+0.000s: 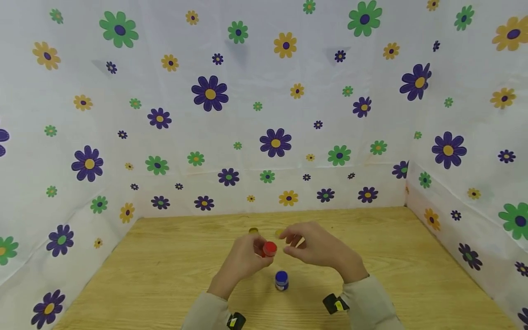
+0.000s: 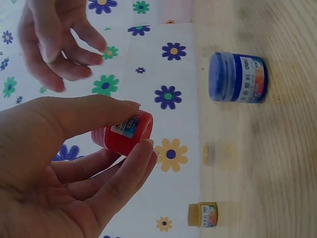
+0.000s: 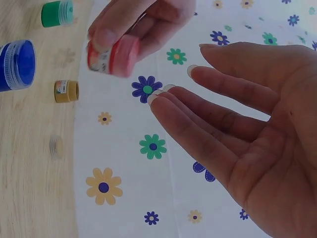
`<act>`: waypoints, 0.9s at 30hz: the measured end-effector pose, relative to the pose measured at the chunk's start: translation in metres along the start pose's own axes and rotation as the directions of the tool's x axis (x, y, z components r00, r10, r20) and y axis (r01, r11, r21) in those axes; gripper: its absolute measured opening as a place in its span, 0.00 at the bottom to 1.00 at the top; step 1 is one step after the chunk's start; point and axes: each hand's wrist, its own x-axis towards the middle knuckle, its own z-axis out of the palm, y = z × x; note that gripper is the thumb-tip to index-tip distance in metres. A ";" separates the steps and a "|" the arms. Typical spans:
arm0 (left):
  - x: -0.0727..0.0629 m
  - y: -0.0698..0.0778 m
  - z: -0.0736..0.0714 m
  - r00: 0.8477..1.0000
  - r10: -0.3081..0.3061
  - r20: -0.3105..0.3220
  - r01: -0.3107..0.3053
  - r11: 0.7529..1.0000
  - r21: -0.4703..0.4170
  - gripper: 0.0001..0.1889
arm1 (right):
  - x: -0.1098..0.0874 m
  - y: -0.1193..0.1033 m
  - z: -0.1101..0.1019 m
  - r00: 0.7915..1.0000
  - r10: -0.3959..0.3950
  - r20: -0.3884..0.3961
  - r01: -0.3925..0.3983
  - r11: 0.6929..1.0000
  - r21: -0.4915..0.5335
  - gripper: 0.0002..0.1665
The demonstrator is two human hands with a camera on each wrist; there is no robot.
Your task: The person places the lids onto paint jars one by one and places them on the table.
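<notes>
One held red jar [image 2: 128,132], "deli" blue jar [image 2: 238,78]

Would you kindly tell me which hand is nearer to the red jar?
Left: the left hand holds the red jar, while the right hand is to its right, not touching.

The small red jar [image 1: 270,249], capped with a ribbed red lid [image 2: 99,136] and bearing a printed label [image 2: 124,127], is held slightly tilted, lid uppermost, above the worktop [image 1: 185,256] by the left hand's [image 1: 246,257] thumb [image 2: 91,113] and fingers [image 2: 119,179].
</notes>
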 end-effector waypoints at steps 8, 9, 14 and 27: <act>0.021 -0.022 0.012 0.998 -0.064 0.015 0.063 0.996 0.063 0.12 | -0.001 0.003 -0.002 1.000 0.009 -0.009 -0.009 1.000 -0.017 0.15; 0.023 -0.025 0.014 0.997 -0.078 0.015 0.077 0.995 0.071 0.12 | -0.001 0.003 -0.002 1.000 0.009 -0.010 -0.009 1.000 -0.017 0.15; 0.028 -0.035 0.023 0.991 -0.135 0.025 0.133 0.989 0.062 0.13 | -0.001 0.003 -0.003 1.000 0.008 -0.012 -0.009 1.000 -0.011 0.14; 0.027 -0.040 0.031 0.989 -0.147 0.031 0.143 0.983 0.116 0.14 | -0.001 0.005 -0.002 1.000 0.019 0.000 -0.019 1.000 0.009 0.14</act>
